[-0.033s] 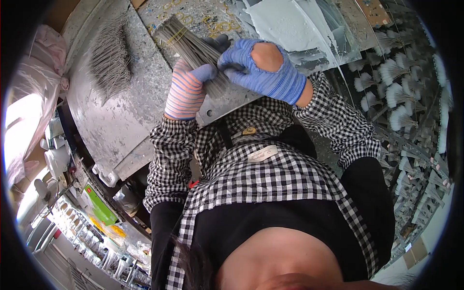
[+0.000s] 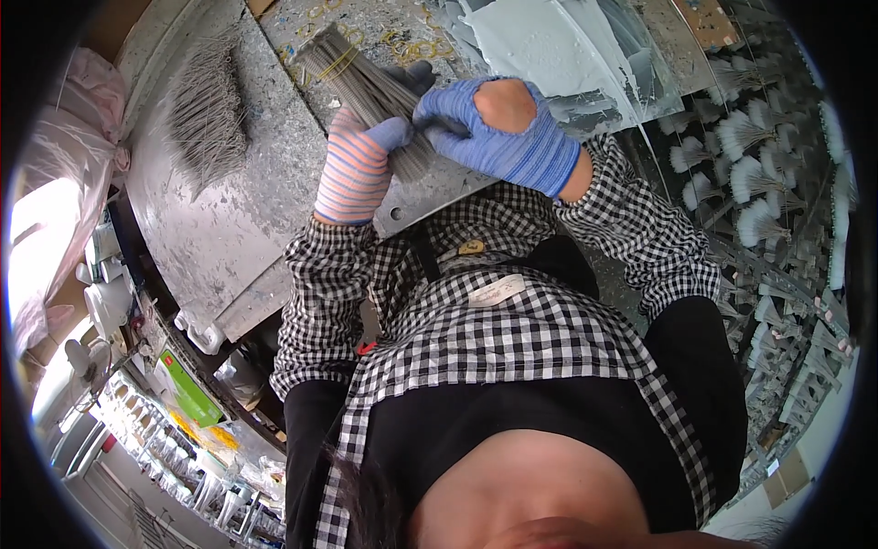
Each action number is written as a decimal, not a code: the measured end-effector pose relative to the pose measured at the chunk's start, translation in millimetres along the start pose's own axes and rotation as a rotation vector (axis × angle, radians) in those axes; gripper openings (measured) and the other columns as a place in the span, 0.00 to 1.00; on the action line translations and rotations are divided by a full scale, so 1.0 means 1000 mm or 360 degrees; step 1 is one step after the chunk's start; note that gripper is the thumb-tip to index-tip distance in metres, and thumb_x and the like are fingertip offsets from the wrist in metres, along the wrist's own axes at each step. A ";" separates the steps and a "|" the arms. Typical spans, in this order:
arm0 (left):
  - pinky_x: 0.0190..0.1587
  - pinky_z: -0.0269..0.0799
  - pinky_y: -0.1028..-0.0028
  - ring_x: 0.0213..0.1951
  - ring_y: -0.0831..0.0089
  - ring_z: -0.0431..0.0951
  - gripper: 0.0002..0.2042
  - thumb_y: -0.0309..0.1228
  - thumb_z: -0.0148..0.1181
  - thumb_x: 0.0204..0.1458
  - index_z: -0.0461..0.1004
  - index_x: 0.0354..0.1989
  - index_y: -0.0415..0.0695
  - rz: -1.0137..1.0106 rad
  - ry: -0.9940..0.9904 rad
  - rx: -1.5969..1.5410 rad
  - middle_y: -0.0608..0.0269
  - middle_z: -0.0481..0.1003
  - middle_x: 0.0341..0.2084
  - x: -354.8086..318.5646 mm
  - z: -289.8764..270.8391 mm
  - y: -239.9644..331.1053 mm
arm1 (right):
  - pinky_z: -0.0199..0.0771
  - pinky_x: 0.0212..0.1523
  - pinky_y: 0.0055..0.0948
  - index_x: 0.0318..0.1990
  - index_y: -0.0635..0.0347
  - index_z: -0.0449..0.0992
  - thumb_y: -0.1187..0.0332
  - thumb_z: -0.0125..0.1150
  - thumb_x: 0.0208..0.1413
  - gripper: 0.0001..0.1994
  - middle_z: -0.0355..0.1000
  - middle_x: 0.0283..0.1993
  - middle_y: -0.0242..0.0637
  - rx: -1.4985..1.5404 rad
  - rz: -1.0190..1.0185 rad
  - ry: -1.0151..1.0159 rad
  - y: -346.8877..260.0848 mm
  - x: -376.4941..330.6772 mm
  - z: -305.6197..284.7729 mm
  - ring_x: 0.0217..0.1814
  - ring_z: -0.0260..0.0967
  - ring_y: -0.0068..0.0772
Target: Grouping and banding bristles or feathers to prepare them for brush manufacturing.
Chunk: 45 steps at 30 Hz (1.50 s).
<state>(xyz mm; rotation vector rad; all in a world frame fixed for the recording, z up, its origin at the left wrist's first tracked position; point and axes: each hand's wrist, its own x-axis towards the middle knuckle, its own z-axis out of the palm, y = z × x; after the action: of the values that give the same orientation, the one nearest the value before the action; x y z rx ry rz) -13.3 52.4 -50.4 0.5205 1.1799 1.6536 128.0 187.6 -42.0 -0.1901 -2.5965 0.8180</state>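
While the left hand (image 2: 355, 169), in a pink striped glove, wraps around the near end of a tied bundle of thin grey sticks (image 2: 366, 87), the blue-gloved right hand (image 2: 494, 133) pinches its strands just beside, above the paint-spattered grey table (image 2: 229, 229); loose grey sticks (image 2: 208, 114) lie well left.

One head-worn fisheye looks steeply down, close over the worktable (image 2: 219, 229) (edges bending outward).
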 end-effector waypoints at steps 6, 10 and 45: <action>0.49 0.75 0.73 0.46 0.72 0.78 0.22 0.19 0.56 0.46 0.69 0.54 0.33 0.0384 -0.0047 0.0210 0.56 0.77 0.49 0.036 0.027 -0.001 | 0.81 0.42 0.30 0.42 0.47 0.83 0.60 0.69 0.51 0.11 0.82 0.33 0.33 0.0160 0.0585 -0.0021 0.013 -0.002 -0.018 0.34 0.80 0.30; 0.52 0.77 0.69 0.49 0.67 0.79 0.22 0.20 0.59 0.49 0.70 0.56 0.35 0.0344 -0.0168 0.0542 0.56 0.78 0.48 0.065 0.052 0.010 | 0.80 0.45 0.25 0.45 0.53 0.83 0.63 0.72 0.51 0.13 0.82 0.37 0.31 0.0334 0.0586 0.0247 0.031 -0.005 -0.046 0.39 0.80 0.25; 0.56 0.66 0.56 0.44 0.54 0.75 0.16 0.27 0.64 0.43 0.74 0.43 0.50 0.1661 -0.1031 0.2488 0.57 0.74 0.36 0.169 0.086 -0.011 | 0.76 0.44 0.33 0.45 0.59 0.78 0.60 0.68 0.55 0.15 0.79 0.41 0.40 0.0050 0.0854 0.0148 0.186 -0.038 -0.035 0.42 0.76 0.35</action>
<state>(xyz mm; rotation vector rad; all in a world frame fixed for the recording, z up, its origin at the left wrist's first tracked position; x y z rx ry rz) -10.0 242.0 -54.9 2.7271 1.5622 0.6818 178.6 348.1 -136.1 -0.9202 -2.4660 0.9931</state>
